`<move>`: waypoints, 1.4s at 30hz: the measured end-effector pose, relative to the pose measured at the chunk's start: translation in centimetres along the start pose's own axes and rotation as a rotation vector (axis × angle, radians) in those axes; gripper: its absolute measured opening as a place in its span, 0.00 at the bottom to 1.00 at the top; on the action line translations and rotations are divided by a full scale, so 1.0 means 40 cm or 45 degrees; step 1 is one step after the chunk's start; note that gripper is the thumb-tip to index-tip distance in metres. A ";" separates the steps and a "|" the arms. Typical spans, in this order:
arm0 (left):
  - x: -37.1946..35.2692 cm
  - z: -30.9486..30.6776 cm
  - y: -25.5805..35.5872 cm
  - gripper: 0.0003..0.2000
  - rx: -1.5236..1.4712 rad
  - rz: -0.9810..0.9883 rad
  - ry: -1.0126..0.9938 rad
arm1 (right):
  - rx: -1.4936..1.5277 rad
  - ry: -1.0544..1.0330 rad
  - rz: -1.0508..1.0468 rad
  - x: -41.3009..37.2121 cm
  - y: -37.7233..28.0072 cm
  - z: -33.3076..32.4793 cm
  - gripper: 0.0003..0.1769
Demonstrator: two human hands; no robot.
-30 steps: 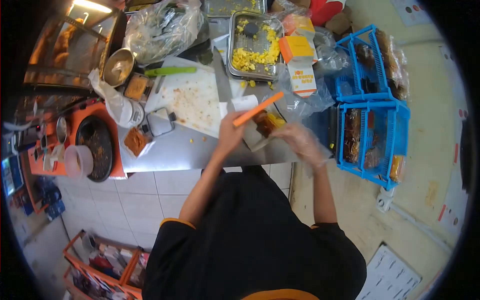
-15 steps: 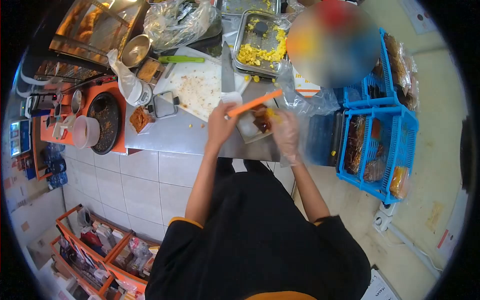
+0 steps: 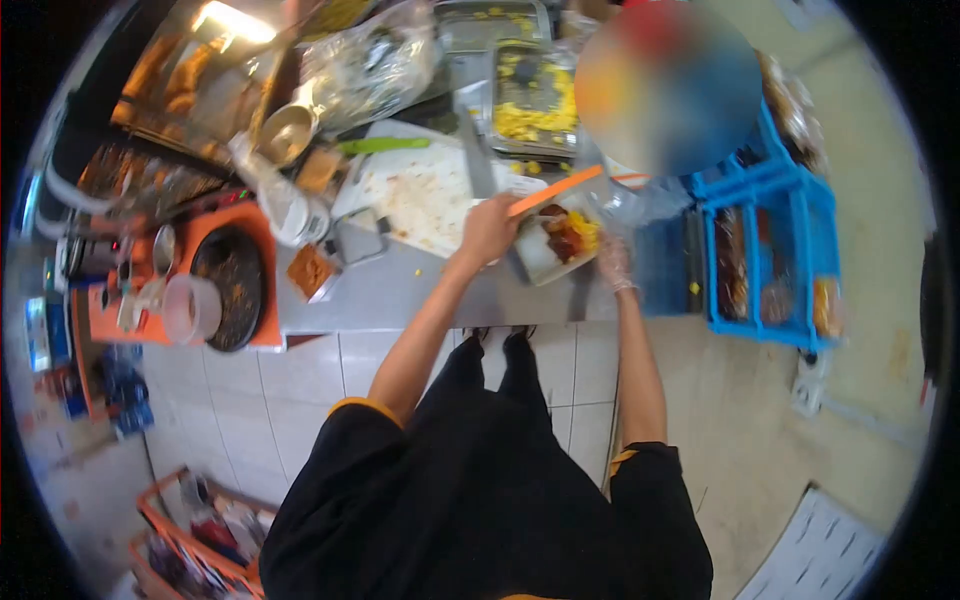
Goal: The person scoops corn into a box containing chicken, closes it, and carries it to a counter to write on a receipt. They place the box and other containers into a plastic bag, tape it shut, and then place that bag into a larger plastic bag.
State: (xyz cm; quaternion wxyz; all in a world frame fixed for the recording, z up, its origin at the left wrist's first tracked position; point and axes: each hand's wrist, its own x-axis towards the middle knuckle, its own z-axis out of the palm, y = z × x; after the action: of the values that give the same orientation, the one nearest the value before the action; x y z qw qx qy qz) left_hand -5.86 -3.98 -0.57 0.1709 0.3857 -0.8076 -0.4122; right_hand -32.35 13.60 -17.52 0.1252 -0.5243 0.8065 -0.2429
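Note:
An open paper food box (image 3: 543, 268) sits at the counter's front edge, holding white rice, dark brown saucy food (image 3: 568, 238) and yellow pieces. My left hand (image 3: 489, 232) is closed on the box's left side, by its orange-edged lid (image 3: 556, 190). At the box's right side is my right hand (image 3: 615, 262), in a clear plastic glove; its fingers are too blurred to tell whether they grip the box. Behind the box stands a metal tray (image 3: 535, 122) with yellow pieces.
Left of the box lie a white cutting board (image 3: 415, 190) with crumbs, a green-handled tool (image 3: 385, 145) and a small container of brown food (image 3: 311, 271). Blue baskets (image 3: 772, 325) stand at the right. A black round plate (image 3: 230, 285) is farther left.
My right hand has moved from over the food to the box's right side, uncovering the yellow pieces. My left hand and the lid appear farther right. The whole view has shifted.

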 end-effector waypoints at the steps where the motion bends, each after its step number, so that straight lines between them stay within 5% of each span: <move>1: -0.003 -0.005 0.011 0.15 0.042 0.078 -0.028 | 0.066 0.084 0.232 -0.047 -0.043 -0.003 0.22; 2: -0.009 -0.001 0.008 0.14 0.020 0.243 0.004 | 0.140 0.191 0.471 -0.095 -0.097 -0.003 0.22; 4: -0.040 -0.023 0.078 0.13 -0.028 0.484 0.011 | 0.488 0.307 0.453 -0.235 -0.115 0.010 0.23; 5: -0.070 -0.059 0.171 0.11 -0.032 0.437 -0.133 | 0.212 0.393 0.377 -0.325 -0.154 -0.011 0.24; 6: -0.093 -0.063 0.193 0.09 0.024 0.489 -0.243 | 0.571 0.532 0.696 -0.380 -0.185 0.028 0.24; 7: -0.131 -0.073 0.262 0.09 0.062 0.567 -0.349 | -0.252 0.383 0.444 -0.512 -0.114 0.095 0.19; 10: -0.265 -0.039 0.349 0.10 0.119 1.034 -0.485 | 0.845 0.853 0.741 -0.792 -0.346 0.065 0.28; 13: -0.486 0.085 0.550 0.10 -0.024 1.342 -0.950 | 1.067 1.381 1.162 -1.103 -0.644 -0.179 0.29; 15: -0.686 0.201 0.623 0.16 -0.209 1.280 -1.422 | 1.435 1.684 1.254 -1.336 -0.802 -0.216 0.30; 16: -0.792 0.270 0.635 0.20 -0.334 1.179 -1.684 | 1.278 1.939 1.296 -1.448 -0.866 -0.204 0.31; 19: -1.195 0.415 0.703 0.25 -0.282 1.898 -1.935 | 0.721 2.365 1.580 -1.777 -1.029 -0.089 0.30; 20: -1.328 0.424 0.706 0.27 -0.331 1.943 -2.090 | 0.485 2.356 1.797 -1.864 -1.073 -0.007 0.28; 21: -1.466 0.438 0.712 0.28 -0.368 1.993 -2.241 | 0.660 2.680 1.735 -1.943 -1.124 0.031 0.28; 22: -1.622 0.485 0.706 0.25 -0.430 1.917 -2.373 | 0.844 2.999 1.633 -2.064 -1.161 0.062 0.27; 25: -2.044 0.607 0.648 0.15 -0.486 1.287 -2.682 | 0.169 3.157 2.043 -2.419 -1.279 0.218 0.27; 28: -2.439 0.726 0.591 0.10 -0.532 1.365 -2.708 | -0.502 3.411 2.040 -2.727 -1.439 0.301 0.26; 30: -2.679 0.755 0.556 0.12 -0.415 1.437 -2.869 | -0.338 3.860 1.823 -2.944 -1.543 0.446 0.26; 32: -2.899 0.799 0.494 0.15 -0.300 1.572 -3.078 | -0.597 4.016 1.705 -3.130 -1.654 0.640 0.22; 33: -3.001 0.845 0.443 0.17 -0.270 1.661 -3.194 | -0.846 3.642 2.402 -3.218 -1.719 0.746 0.22; 35: -3.183 0.889 0.348 0.19 -0.084 1.816 -3.336 | -1.082 3.052 3.217 -3.359 -1.856 0.930 0.29; 38: -3.412 0.919 0.190 0.21 0.466 1.725 -3.671 | -0.948 3.528 3.132 -3.516 -1.980 1.109 0.35; 40: -3.531 0.911 0.043 0.22 0.491 1.876 -3.832 | -0.834 3.246 3.538 -3.579 -2.022 1.134 0.36; 42: -3.650 0.813 -0.004 0.24 0.567 1.909 -4.015 | -0.628 1.954 4.329 -3.568 -2.010 1.086 0.37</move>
State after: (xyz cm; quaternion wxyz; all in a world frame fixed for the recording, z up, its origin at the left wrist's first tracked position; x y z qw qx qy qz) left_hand 68.93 124.85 -14.14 0.6182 0.7519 0.2108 0.0899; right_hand 110.38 104.94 -19.92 0.2080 -0.9328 -0.2835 -0.0790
